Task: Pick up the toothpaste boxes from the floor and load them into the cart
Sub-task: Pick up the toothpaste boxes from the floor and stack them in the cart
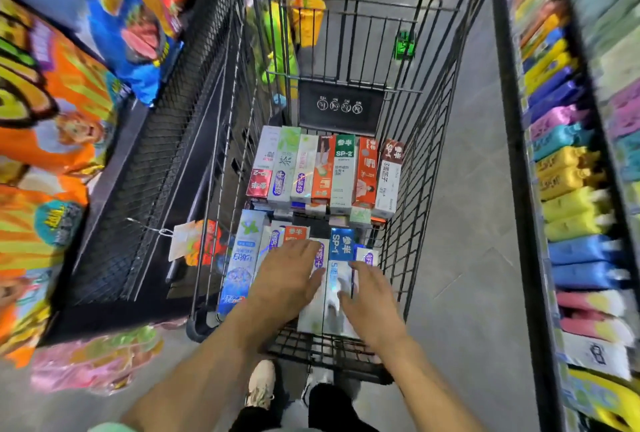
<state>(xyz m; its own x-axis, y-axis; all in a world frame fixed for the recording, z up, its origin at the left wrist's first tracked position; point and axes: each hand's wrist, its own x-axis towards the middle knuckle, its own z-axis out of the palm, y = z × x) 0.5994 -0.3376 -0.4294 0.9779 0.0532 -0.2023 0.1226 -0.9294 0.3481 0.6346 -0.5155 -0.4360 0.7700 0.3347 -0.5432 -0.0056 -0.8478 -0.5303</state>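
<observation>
Both bare forearms reach down into the black wire shopping cart (419, 161), and the hands are flat on the load! The left hand (289, 277) lies palm down with its fingers (304, 251) straight and spread, pressing on the near row of toothpaste boxes (294, 275); it grips nothing. The right hand (372, 296) sits just beside it, also palm down, fingers extended and loose, resting on a pale silvery box with a blue top end marked SP-1 (341, 255). Neither hand curls round a box — both are released and simply touching the tops.

The boxes are in the cart, lying lengthwise in two rows. The far row of cartons (325, 171) runs side by side across the basket: white, green, orange-red and a green-and-white one marked SP-2 among them, with more boxes showing underneath. In the near row, a tall blue-and-white carton (240, 265) lies against the cart's left wall, to the left of the left hand.

A black placard with white round symbols (341, 105) hangs on the cart's far panel. Down below, a pale sneaker (261, 385) stands on the grey floor (467, 275) behind the cart. Bright orange snack bags (52, 112) crowd the left side, and a shelf of coloured packs (571, 189) runs along the right, blurred
</observation>
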